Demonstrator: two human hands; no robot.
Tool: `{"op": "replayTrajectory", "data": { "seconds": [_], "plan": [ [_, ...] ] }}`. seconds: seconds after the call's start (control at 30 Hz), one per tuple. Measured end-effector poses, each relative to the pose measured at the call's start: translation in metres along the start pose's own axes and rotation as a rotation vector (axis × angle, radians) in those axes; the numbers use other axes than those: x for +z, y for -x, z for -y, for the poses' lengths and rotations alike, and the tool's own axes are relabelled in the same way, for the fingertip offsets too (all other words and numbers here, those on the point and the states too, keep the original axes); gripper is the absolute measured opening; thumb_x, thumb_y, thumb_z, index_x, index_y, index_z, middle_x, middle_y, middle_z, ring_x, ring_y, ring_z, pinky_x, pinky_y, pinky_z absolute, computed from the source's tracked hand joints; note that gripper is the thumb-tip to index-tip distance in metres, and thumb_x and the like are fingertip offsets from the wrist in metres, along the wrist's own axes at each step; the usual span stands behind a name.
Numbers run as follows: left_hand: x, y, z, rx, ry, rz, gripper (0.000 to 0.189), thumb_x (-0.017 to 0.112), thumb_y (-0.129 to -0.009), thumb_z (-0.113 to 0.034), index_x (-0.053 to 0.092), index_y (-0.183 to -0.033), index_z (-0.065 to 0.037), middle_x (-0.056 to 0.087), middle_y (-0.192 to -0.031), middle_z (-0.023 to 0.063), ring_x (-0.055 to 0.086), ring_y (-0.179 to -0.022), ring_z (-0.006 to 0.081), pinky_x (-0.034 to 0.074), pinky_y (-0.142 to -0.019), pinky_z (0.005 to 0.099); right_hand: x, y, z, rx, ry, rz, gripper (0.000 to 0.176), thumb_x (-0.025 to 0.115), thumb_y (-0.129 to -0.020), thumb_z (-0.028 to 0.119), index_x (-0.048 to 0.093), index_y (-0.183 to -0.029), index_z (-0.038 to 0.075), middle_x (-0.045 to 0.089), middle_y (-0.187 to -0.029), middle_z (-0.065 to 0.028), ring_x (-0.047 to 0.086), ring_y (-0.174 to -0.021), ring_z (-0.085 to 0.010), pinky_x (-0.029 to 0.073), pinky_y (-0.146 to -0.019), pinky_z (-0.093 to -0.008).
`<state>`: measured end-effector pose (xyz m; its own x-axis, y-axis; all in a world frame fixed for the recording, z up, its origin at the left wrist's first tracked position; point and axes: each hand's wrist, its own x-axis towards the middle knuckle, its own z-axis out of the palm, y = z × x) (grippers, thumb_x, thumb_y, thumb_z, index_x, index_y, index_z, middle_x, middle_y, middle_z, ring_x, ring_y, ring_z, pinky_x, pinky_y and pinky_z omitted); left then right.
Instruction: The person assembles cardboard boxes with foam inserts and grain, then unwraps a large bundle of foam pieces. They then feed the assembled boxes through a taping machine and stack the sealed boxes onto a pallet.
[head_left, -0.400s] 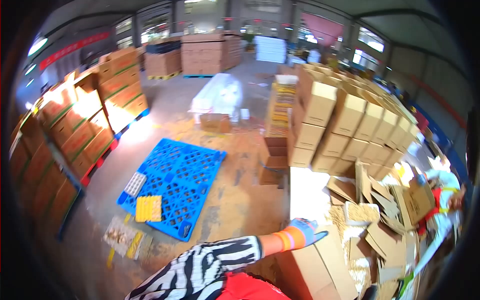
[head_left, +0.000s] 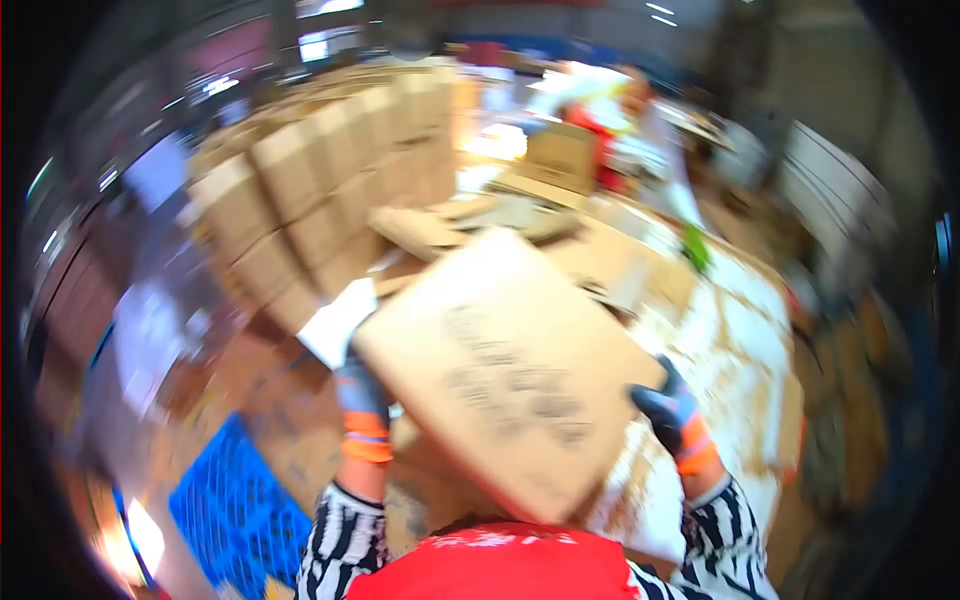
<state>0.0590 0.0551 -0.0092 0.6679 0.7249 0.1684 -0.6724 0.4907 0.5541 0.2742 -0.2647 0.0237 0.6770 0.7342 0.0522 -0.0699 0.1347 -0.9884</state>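
A cardboard box with blurred dark print on its upper face is held tilted in front of my body. My left hand, in a grey and orange glove, grips its left side, with the fingers partly hidden. On the opposite side, my right hand presses against the right edge, thumb toward the box. Beneath and beyond the box is a white work table scattered with tan bits. Flattened cardboard pieces lie on the table behind it.
Stacked tan boxes rise at the back left. Across the table stands a person in a red garment, near another cardboard box. A blue plastic pallet lies on the floor at lower left. Much of the view is motion-blurred.
My view has swung right, from the floor pallet toward the table. The box, earlier under one gloved hand at the table edge, is now raised between both hands.
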Motion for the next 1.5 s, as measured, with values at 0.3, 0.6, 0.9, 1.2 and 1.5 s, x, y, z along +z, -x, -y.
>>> {"op": "replayTrajectory", "data": {
  "seconds": [0.3,0.6,0.9,1.2,1.5],
  "plan": [
    [-0.068,-0.014,-0.012,-0.322,-1.173,0.103,0.044,0.043,-0.089,-0.023,0.041,-0.129,-0.005,0.048,-0.125,0.0091,0.05,-0.105,0.0203,0.039,-0.093,0.031,0.032,0.077,-0.044,-0.485,0.908,0.395,0.026,0.063,-0.069,0.014,0.053,-0.093,0.011,0.049,-0.102,-0.0114,0.048,-0.094,-0.031,0.042,-0.08,-0.0387],
    [-0.13,-0.027,-0.06,-0.419,-1.338,0.068,0.031,0.052,-0.083,-0.007,0.055,-0.113,-0.005,0.059,-0.092,0.0005,0.054,-0.075,0.0118,0.047,-0.067,0.0239,-0.286,0.136,-0.158,-0.122,0.37,-1.05,0.054,0.062,-0.076,-0.007,0.048,-0.125,0.01,0.059,-0.089,-0.0016,0.055,-0.076,-0.0096,0.049,-0.073,-0.0231],
    [-0.185,-0.06,-0.109,-0.344,-1.607,-0.117,0.038,0.061,-0.079,-0.006,0.053,-0.116,-0.001,0.061,-0.1,0.0064,0.056,-0.079,0.0159,0.047,-0.072,0.0268,-0.481,0.196,-0.202,0.577,1.149,-1.331,0.061,0.069,-0.074,0.033,0.044,-0.125,0.013,0.064,-0.087,-0.0152,0.062,-0.081,-0.0273,0.047,-0.071,-0.0401],
    [-0.145,-0.063,-0.082,-0.371,-1.641,-0.11,0.039,0.062,-0.08,-0.006,0.052,-0.116,0.004,0.06,-0.101,0.0084,0.057,-0.082,0.0175,0.048,-0.076,0.0286,-0.226,0.341,-0.198,0.61,0.987,-1.27,0.044,0.076,-0.069,0.017,0.054,-0.106,0.003,0.062,-0.078,-0.0106,0.058,-0.063,-0.0196,0.048,-0.063,-0.0304],
    [-0.18,-0.096,-0.084,-0.574,-1.543,0.047,0.03,0.054,-0.083,-0.012,0.055,-0.111,-0.001,0.059,-0.094,0.0031,0.053,-0.076,0.013,0.047,-0.068,0.0276,-0.154,0.407,-0.238,0.253,0.468,-1.736,0.069,0.07,-0.075,0.01,0.034,-0.135,0.009,0.047,-0.116,-0.0131,0.047,-0.102,-0.0192,0.044,-0.079,-0.0284]
  ]
}}
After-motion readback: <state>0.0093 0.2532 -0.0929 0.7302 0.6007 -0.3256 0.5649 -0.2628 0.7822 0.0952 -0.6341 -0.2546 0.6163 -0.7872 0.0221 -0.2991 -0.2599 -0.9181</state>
